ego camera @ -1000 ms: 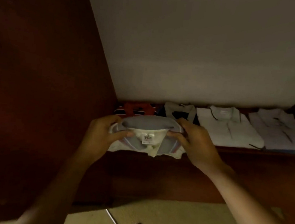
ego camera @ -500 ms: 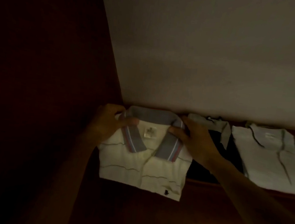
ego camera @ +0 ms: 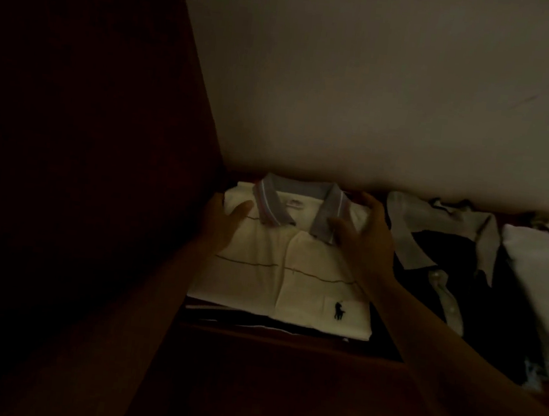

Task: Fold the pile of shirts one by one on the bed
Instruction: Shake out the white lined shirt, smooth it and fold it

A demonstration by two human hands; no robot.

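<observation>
the folded shirt (ego camera: pixel 293 268) lies on the shelf (ego camera: pixel 285 344), in the left corner. my right hand (ego camera: pixel 365 240) is spread loose over its collar side and holds nothing. my left hand (ego camera: pixel 224 219) rests on the other shoulder; i cannot tell if its fingers grip.

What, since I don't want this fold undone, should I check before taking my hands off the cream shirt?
1. The cream shirt lies flat, front up: ok.
2. Both tips of the collar lie down: ok.
3. Front hem sits behind the shelf edge: ok.
4. Gap to the dark shirt: cannot tell, the right hand and forearm cover it.
5. Grip loosened: cannot tell; the left hand and right hand sit at the shoulders, thumbs on top.
6. Layers beneath lie level: cannot tell, too dim.
</observation>
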